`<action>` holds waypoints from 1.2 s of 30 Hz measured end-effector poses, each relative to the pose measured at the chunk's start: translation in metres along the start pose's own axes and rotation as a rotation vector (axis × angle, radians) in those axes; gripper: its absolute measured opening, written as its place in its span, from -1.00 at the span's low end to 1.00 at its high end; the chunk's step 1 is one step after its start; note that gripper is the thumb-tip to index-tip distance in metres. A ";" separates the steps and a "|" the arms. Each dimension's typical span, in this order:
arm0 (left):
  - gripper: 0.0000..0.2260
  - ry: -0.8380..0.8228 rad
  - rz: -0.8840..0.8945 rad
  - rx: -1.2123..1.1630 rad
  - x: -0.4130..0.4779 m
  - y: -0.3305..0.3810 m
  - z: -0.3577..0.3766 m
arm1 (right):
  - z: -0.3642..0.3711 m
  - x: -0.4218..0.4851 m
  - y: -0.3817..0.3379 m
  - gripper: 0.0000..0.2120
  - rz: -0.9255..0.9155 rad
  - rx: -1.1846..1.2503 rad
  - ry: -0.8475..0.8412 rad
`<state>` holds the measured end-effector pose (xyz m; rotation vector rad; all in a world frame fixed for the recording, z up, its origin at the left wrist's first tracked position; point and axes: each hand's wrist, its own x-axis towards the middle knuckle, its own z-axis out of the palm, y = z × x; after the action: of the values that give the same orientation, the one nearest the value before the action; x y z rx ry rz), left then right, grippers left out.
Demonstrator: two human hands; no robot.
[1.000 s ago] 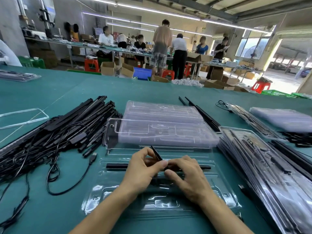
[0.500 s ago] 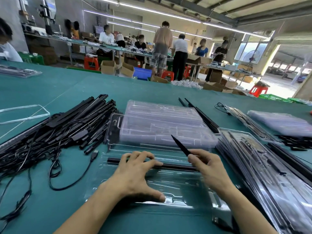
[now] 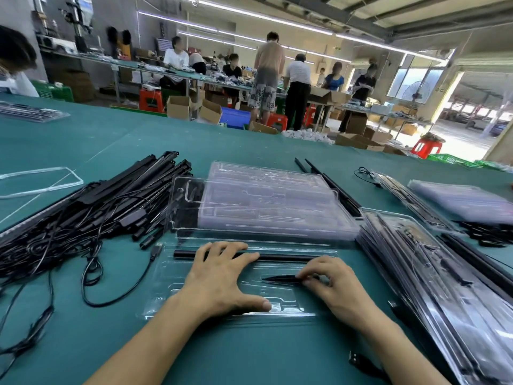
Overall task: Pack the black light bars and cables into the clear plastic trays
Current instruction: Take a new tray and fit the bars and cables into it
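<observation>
On the left of the green table (image 3: pixel 83 134), a tangled pile of black light bars and cables (image 3: pixel 97 207) is seen. A cable plug (image 3: pixel 156 250) is lying just beside the left corner of the open clear tray (image 3: pixel 166 290). That tray is laid flat in front of the person, and one black light bar (image 3: pixel 286 257) is seated lengthwise in its far groove. The left hand (image 3: pixel 222 279) is spread flat on the tray, fingers straight and wide, with the fingertips laid over the bar and the thumb pressed on the near part of the tray. Behind the tray, a stack of empty clear trays (image 3: pixel 263 201) is set close to its far edge. The right hand (image 3: pixel 336 287) is curled, and a thin black strip (image 3: pixel 280 278) is pinched between its thumb and fingers. The strip is held low over the tray's middle channel, pointed end toward the left hand; whether it touches the plastic cannot be told. Further right, a slanting stack of filled trays (image 3: pixel 433 273) is seen just beside the open tray, and another stack of clear trays (image 3: pixel 466 202) lies beyond it.
</observation>
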<state>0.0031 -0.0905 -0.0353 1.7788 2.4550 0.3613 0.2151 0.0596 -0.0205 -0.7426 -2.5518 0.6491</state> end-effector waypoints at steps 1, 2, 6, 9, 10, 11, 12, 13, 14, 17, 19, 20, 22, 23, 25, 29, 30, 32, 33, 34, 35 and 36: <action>0.01 -0.007 -0.001 -0.002 0.000 0.000 0.000 | 0.000 0.001 0.001 -0.74 0.001 -0.040 -0.004; 0.01 -0.011 0.000 -0.001 0.000 0.000 0.000 | 0.000 0.001 0.002 -0.76 0.005 -0.057 -0.010; -0.03 -0.017 0.004 0.029 0.000 0.004 0.001 | 0.001 -0.005 0.002 -0.80 -0.015 -0.116 -0.003; -0.13 -0.034 0.006 0.063 0.001 0.019 0.003 | 0.001 -0.009 -0.004 -0.92 -0.051 -0.236 0.041; -0.16 -0.035 0.015 0.066 0.002 0.024 0.004 | 0.002 -0.009 -0.007 -0.89 -0.067 -0.282 0.052; -0.19 -0.032 0.026 0.066 0.003 0.028 0.004 | 0.003 -0.009 -0.008 -0.84 -0.084 -0.308 0.062; -0.21 -0.026 0.034 0.064 0.004 0.031 0.005 | 0.005 -0.010 -0.009 -0.83 -0.089 -0.303 0.072; -0.22 -0.017 0.039 0.060 0.005 0.033 0.005 | 0.007 -0.011 -0.009 -0.85 -0.086 -0.277 0.085; -0.23 -0.007 0.043 0.059 0.006 0.034 0.005 | 0.009 -0.011 -0.008 -0.89 -0.074 -0.239 0.099; -0.26 0.054 0.054 0.058 0.003 0.032 0.001 | 0.014 -0.009 -0.001 -0.88 -0.009 -0.147 0.129; -0.31 0.170 0.040 -0.018 0.001 0.028 -0.007 | 0.015 -0.008 0.003 -0.88 0.020 -0.090 0.132; -0.36 0.257 0.023 -0.076 0.001 0.024 -0.013 | 0.016 -0.007 0.003 -0.89 0.023 -0.071 0.123; -0.53 0.495 -0.019 -0.163 0.001 0.011 -0.026 | 0.017 -0.007 0.007 -0.87 0.019 -0.054 0.106; -0.65 0.623 -0.062 -0.182 0.001 0.000 -0.032 | 0.018 -0.007 0.008 -0.86 0.019 -0.051 0.101; -0.81 0.777 -0.217 -0.189 0.001 -0.029 -0.042 | 0.018 -0.008 0.010 -0.85 0.023 -0.048 0.094; -0.78 0.673 -0.613 -0.129 0.002 -0.087 -0.047 | 0.019 -0.008 0.010 -0.82 0.025 -0.079 0.061; -0.73 0.628 -0.676 -0.097 0.003 -0.099 -0.048 | 0.019 -0.007 0.009 -0.82 0.028 -0.089 0.055; -0.64 0.573 -0.742 -0.026 0.006 -0.119 -0.052 | 0.020 -0.007 0.008 -0.84 0.028 -0.108 0.050; -0.61 0.555 -0.762 -0.014 0.008 -0.128 -0.054 | 0.020 -0.007 0.008 -0.85 0.027 -0.114 0.049; -0.60 0.536 -0.779 -0.025 0.011 -0.136 -0.057 | 0.020 -0.007 0.007 -0.86 0.029 -0.120 0.048; -0.60 0.513 -0.796 -0.047 0.016 -0.142 -0.061 | 0.020 -0.007 0.007 -0.86 0.031 -0.126 0.043; -0.60 0.481 -0.814 -0.063 0.020 -0.146 -0.064 | 0.020 -0.007 0.007 -0.86 0.032 -0.130 0.036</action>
<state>-0.1519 -0.1234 -0.0070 0.5783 3.1514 0.8189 0.2131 0.0546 -0.0420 -0.8317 -2.5728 0.4783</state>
